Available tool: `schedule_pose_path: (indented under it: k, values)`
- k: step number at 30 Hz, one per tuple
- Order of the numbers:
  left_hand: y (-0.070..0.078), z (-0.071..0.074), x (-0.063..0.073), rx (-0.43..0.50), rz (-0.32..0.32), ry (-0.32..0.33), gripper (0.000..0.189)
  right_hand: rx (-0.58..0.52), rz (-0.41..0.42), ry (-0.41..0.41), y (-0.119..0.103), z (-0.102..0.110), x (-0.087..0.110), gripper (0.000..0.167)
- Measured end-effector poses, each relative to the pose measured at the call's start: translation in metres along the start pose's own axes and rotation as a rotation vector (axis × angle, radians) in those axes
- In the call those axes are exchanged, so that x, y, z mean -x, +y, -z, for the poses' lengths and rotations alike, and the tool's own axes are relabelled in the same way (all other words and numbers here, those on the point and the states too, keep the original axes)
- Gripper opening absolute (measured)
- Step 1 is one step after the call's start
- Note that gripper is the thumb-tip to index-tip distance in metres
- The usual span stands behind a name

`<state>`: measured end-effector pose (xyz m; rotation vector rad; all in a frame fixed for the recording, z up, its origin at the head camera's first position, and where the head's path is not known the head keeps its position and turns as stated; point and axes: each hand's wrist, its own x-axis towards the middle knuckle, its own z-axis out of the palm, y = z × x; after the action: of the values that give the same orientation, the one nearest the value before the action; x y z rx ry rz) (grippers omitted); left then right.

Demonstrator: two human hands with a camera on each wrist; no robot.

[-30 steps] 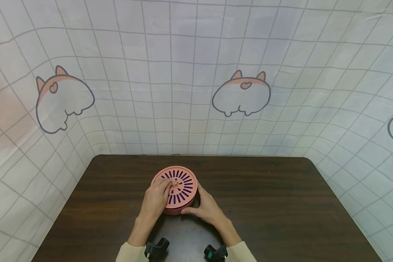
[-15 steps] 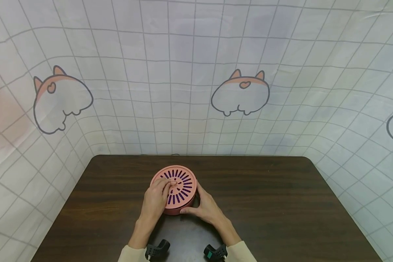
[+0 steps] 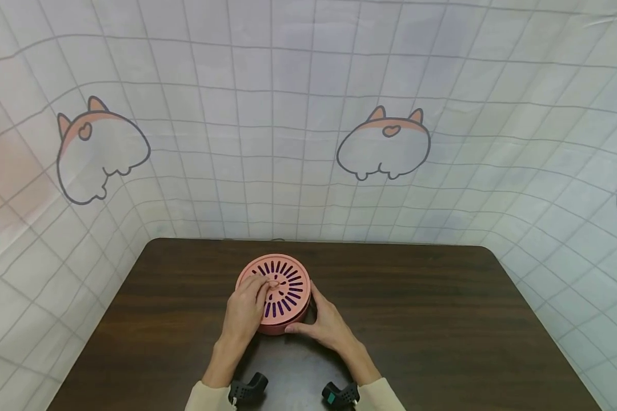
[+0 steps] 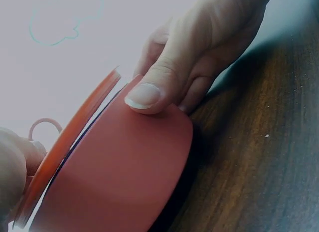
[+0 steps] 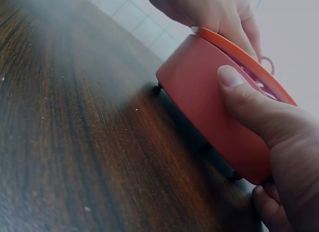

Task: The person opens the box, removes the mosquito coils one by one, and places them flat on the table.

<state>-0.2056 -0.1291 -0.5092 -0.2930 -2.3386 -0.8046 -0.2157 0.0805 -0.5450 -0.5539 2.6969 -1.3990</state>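
Observation:
A round pink mosquito coil holder (image 3: pixel 275 329) stands on the dark wooden table. Its slotted lid (image 3: pixel 289 299) has a small ring handle (image 4: pixel 44 123). My left hand (image 3: pixel 243 314) pinches the lid at its middle, by the handle. In the left wrist view a narrow gap runs between lid and base (image 4: pixel 124 157), so the lid sits slightly raised and tilted. My right hand (image 3: pixel 329 328) holds the base's right side, thumb on the near wall and fingers round the far side. Small dark feet show under the base (image 5: pixel 199 82) in the right wrist view. The inside is mostly hidden.
The brown wood-grain table (image 3: pixel 416 319) reaches out on both sides of the hands. A white gridded cloth with cartoon animal drawings (image 3: pixel 383 145) hangs behind and at the sides. Black cameras (image 3: pixel 248 388) sit on both wrists.
The lid has risen very slightly off the base with my left hand. My right hand keeps its hold on the base. The head view has shifted a little.

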Motion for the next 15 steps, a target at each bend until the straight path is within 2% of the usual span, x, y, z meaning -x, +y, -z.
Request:
schedule_pose_path:
  k: [7,15]
  values:
    - [-0.0026,0.0031,-0.005,-0.016,-0.03,0.05,0.014,0.01,-0.009,0.003,0.0005,0.0002,-0.0001,0.122]
    - [-0.0087,0.0098,-0.0071,-0.027,-0.024,0.079,0.013,-0.003,-0.007,-0.015,0.0,-0.0011,-0.0004,0.122]
